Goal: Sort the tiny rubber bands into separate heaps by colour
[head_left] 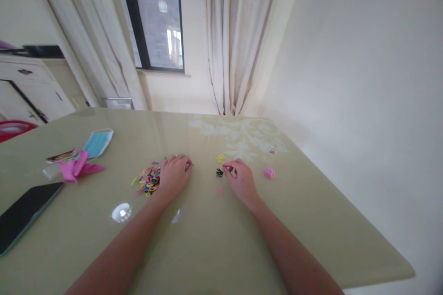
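Note:
A heap of small coloured rubber bands [149, 180] lies on the glossy olive table [214, 239]. My left hand [175, 173] rests just right of the heap, fingers curled down, its fingertips on the table; anything under them is hidden. My right hand [241, 178] pinches thumb and forefinger together beside a little clump of black bands [219, 173]; what it pinches is too small to name. A few yellow bands [220, 158] lie behind that clump, a pink band [218, 190] in front of it.
A pink round lid [269, 173] and a small clear jar [273, 149] sit to the right. On the left lie a blue face mask [98, 143], pink cloth [78, 167], a card [61, 156] and a dark tablet [24, 212]. A wall runs along the table's right edge.

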`<state>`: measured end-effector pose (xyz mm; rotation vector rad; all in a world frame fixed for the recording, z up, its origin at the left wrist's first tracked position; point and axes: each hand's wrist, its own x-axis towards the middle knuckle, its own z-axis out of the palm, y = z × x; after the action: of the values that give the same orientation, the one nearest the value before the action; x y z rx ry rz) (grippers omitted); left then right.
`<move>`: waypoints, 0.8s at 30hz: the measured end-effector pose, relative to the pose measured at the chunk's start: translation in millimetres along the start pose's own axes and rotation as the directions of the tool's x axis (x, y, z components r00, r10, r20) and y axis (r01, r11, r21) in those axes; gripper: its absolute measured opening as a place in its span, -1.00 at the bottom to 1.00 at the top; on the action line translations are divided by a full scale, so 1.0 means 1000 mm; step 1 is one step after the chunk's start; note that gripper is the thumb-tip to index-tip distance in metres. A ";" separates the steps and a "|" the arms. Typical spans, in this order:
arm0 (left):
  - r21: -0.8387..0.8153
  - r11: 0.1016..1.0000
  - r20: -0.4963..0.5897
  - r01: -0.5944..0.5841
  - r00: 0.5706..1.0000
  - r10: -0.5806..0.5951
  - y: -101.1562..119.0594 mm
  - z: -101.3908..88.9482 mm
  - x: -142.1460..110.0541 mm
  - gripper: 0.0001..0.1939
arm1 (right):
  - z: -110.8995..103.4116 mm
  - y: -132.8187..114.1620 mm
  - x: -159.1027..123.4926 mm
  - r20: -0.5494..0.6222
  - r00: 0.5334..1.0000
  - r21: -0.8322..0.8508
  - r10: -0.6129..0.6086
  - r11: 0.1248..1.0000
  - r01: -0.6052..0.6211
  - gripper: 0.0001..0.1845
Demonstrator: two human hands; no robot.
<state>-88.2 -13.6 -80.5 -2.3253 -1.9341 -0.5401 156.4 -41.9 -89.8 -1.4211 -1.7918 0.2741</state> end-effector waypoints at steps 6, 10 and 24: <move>-0.550 0.835 -0.032 0.030 0.998 -0.056 -0.005 -0.002 0.002 -0.78 | 0.000 -0.005 0.001 -0.026 0.999 0.101 -0.020 0.995 0.023 -0.85; -0.861 0.509 -0.016 -0.012 1.000 -0.003 0.007 -0.008 -0.003 -0.72 | 0.002 -0.016 -0.002 0.062 0.998 0.335 -0.002 0.942 -0.019 -0.80; -0.989 0.112 0.103 0.094 0.991 0.082 0.036 -0.027 -0.020 -0.63 | 0.000 -0.036 -0.005 -0.048 0.991 0.548 -0.125 0.826 0.131 -0.73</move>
<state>-62.1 -47.6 -55.6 -2.9460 -1.7644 -2.4814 130.8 -58.7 -70.0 -0.8824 -1.6095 0.6545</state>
